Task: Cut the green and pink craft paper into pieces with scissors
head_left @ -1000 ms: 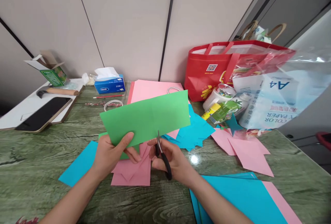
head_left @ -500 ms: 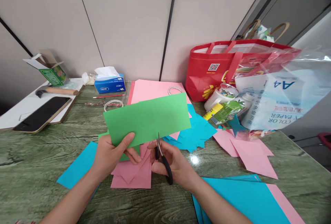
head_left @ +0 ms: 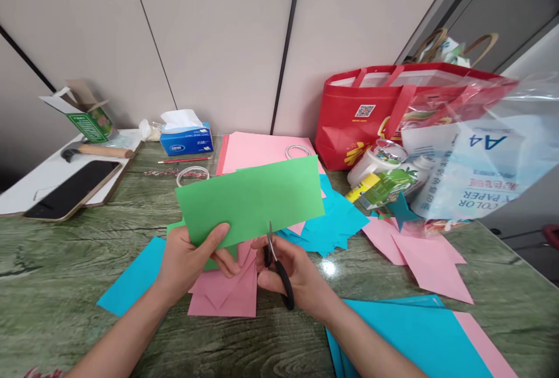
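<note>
A wide strip of green paper (head_left: 253, 200) is pinched at its lower left by my left hand (head_left: 190, 258), thumb in front and fingers behind. Black-handled scissors (head_left: 279, 270) are held in my right hand (head_left: 292, 270), their blades pointing up at the strip's lower edge near its middle. Whether the blades have cut into the paper I cannot tell. Below the hands lie pink paper pieces (head_left: 227, 299), partly covered by another green piece. Blue paper squares (head_left: 336, 221) are heaped behind my right hand, and a blue sheet (head_left: 133, 276) lies left of my left hand.
A red bag (head_left: 340, 127), a glue stick (head_left: 362, 187) and a clear A4 paper packet (head_left: 476, 162) stand at the back right. Blue sheets (head_left: 393, 331) lie at the front right. A tissue box (head_left: 186, 140), phone (head_left: 72, 190) and hammer (head_left: 100, 151) are at the left.
The whole view has shifted very slightly. Both hands, the green strip and the scissors keep nearly the same position relative to each other.
</note>
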Motion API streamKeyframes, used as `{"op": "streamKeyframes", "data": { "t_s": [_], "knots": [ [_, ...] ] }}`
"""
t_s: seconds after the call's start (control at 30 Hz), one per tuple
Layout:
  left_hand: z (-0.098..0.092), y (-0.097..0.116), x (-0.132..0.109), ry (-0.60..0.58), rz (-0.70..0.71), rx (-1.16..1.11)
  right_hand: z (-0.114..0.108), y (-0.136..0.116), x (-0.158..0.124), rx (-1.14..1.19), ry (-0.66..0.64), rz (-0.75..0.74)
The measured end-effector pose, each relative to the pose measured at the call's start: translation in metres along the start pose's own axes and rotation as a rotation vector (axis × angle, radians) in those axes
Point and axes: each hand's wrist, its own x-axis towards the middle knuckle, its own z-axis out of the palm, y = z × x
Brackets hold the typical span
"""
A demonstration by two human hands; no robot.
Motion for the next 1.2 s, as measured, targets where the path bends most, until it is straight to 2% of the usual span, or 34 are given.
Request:
{"op": "streamKeyframes", "data": {
  "t_s": [0.73,1.2],
  "knots": [
    [0.0002,0.0024,0.0004,-0.008,-0.035,-0.028,-0.0007,0.0059,0.0002,0.008,0.005,-0.020],
    [-0.0002,-0.0005,0.0018,-0.004,-0.017,-0.021,0.0034,0.0046,0.0006,-0.002,0.061,0.016]
  ]
}}
